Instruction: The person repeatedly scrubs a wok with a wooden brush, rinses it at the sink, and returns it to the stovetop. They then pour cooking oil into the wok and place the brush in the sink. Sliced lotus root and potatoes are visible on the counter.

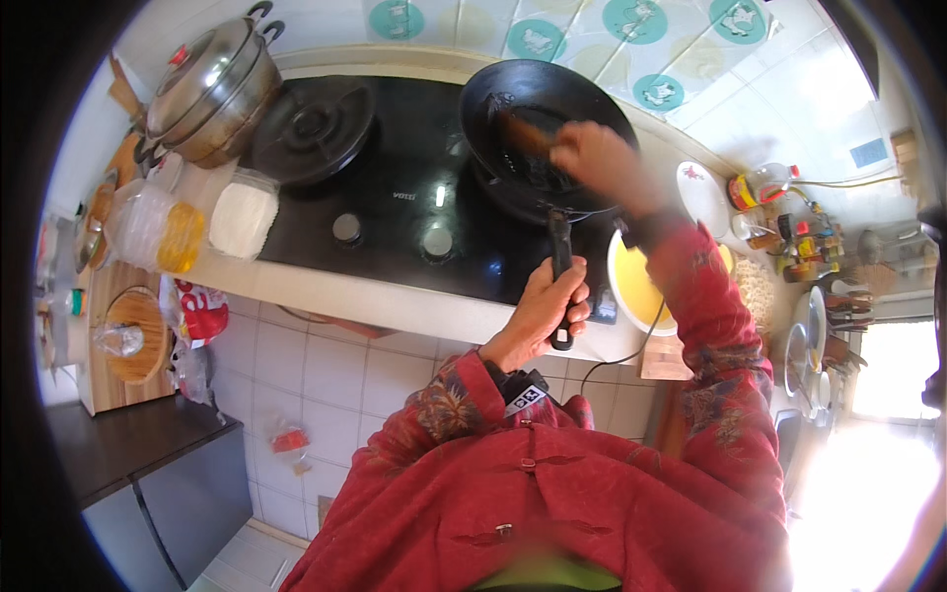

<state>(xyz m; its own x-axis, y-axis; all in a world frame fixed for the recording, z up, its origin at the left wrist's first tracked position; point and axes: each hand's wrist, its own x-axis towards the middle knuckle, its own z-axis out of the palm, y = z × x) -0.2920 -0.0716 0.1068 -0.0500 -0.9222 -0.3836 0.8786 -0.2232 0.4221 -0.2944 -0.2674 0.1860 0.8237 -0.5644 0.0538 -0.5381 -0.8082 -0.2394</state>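
Note:
A black wok (510,81) rests tilted on the right burner of the black glass gas hob (407,148). My left hand (544,296) is wrapped around the wok's black handle (560,240), which points towards me. Inside the wok, my right hand (603,159) grips a brown object (527,137), blurred, so its exact kind is unclear. Its far end meets the dark, shiny inner surface. Below my right forearm, partly hidden by the sleeve, stands a white bowl (615,285) of yellow liquid (638,281).
A lidded steel steamer pot (214,89) stands at the left beside the burner grate (314,129). An oil jug (180,235) and a white-filled container (243,214) line the counter. A plate (703,200) and several bottles (762,185) are at the right. A cable (618,361) hangs over the front edge.

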